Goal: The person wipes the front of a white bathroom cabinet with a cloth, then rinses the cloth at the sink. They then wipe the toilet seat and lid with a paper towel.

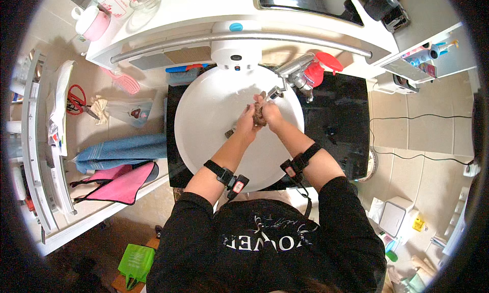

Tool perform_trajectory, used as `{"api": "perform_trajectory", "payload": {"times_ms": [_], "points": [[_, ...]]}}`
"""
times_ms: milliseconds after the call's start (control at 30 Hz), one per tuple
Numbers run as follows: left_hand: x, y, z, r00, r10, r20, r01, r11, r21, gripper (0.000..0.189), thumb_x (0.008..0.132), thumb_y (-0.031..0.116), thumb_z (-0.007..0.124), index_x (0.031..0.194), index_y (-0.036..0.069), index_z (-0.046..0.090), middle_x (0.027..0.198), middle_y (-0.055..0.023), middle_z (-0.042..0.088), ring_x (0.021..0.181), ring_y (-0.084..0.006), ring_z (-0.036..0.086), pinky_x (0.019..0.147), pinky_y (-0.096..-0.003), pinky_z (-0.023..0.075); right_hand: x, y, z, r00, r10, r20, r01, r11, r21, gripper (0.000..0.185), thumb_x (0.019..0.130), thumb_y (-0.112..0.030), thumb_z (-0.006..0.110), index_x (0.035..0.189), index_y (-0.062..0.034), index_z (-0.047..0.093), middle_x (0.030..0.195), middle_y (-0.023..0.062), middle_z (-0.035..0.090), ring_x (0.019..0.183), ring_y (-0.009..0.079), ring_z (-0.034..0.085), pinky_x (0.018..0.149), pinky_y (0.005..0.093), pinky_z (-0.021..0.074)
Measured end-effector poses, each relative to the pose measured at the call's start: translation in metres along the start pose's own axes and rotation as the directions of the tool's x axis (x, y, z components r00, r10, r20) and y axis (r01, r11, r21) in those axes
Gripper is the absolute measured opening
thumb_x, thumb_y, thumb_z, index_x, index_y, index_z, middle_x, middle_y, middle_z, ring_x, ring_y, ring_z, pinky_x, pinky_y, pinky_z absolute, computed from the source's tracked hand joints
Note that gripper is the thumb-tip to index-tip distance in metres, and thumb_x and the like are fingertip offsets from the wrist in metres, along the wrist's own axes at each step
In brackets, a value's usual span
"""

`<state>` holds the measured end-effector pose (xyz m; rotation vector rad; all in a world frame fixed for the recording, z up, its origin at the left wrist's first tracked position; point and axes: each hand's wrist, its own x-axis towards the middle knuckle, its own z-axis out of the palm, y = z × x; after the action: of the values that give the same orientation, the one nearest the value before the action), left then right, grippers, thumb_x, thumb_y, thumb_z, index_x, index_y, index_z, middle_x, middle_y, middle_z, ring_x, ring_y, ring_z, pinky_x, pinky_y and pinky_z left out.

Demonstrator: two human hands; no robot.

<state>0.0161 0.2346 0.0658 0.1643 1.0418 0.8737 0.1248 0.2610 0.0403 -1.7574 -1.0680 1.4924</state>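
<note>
Over a round white washbasin [214, 159], both my hands are close together around a brown, mottled cloth-like item [259, 115]. My left hand [247, 124] holds it from the left, with the palm turned up. My right hand [270, 111] is closed on its upper right side, just below the spout of the metal faucet [276, 92]. What the item is exactly cannot be told, as the fingers cover much of it. A small dark piece [229, 133] lies in the basin to the left of my left wrist.
A red pump-top bottle [319, 69] stands behind the faucet on the black counter [336, 128]. A metal rail [244, 37] and white shelf run across the back. A blue towel [126, 151], pink cloth [122, 184] and red-handled scissors [78, 102] hang at the left.
</note>
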Motion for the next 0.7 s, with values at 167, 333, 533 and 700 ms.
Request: {"api": "perform_trajectory", "payload": {"times_ms": [167,333,533,700], "points": [[0.006,0.009,0.002,0.999,-0.027,-0.018,0.027,0.999,0.017,0.036,0.098,0.045,0.039,0.115,0.015,0.05,0.086,0.0003,0.055,0.063,-0.0127,0.048,0.049,-0.0277,0.0376,-0.039,-0.011,0.019,0.998,-0.01,0.055,-0.016,0.897,0.441,0.046,0.098,-0.037,0.039,0.134,-0.0091,0.042,0.121,0.0136,0.054,0.114,0.0244,0.05,0.099,0.0325,0.0369],[0.012,0.008,0.011,0.989,0.016,-0.144,0.006,0.988,0.154,0.037,0.099,0.043,0.036,0.107,0.013,0.055,0.083,-0.001,0.056,0.063,-0.0126,0.05,0.05,-0.028,0.0398,-0.046,-0.023,0.023,0.999,-0.025,0.023,0.016,0.944,0.33,0.051,0.096,-0.044,0.042,0.126,-0.0031,0.048,0.119,0.0173,0.055,0.112,0.0267,0.051,0.095,0.0343,0.0394],[0.013,0.013,0.006,0.976,0.177,-0.125,-0.098,0.875,0.474,0.036,0.099,0.04,0.037,0.112,0.012,0.057,0.099,-0.003,0.059,0.082,-0.0147,0.055,0.069,-0.0312,0.0454,-0.02,-0.009,0.003,0.986,0.128,0.111,-0.145,0.977,0.157,0.048,0.095,-0.042,0.044,0.122,-0.0026,0.049,0.114,0.0143,0.056,0.105,0.0233,0.055,0.084,0.0357,0.0494],[0.001,0.022,-0.013,0.993,0.12,-0.02,-0.113,0.97,0.217,0.037,0.1,0.035,0.037,0.125,0.012,0.051,0.117,-0.0029,0.055,0.105,-0.0168,0.051,0.086,-0.0312,0.0417,-0.023,-0.008,-0.013,0.951,0.289,0.107,-0.302,0.808,0.506,0.049,0.095,-0.043,0.043,0.128,-0.0064,0.042,0.123,0.0136,0.05,0.109,0.0266,0.053,0.091,0.0462,0.0486]]}}
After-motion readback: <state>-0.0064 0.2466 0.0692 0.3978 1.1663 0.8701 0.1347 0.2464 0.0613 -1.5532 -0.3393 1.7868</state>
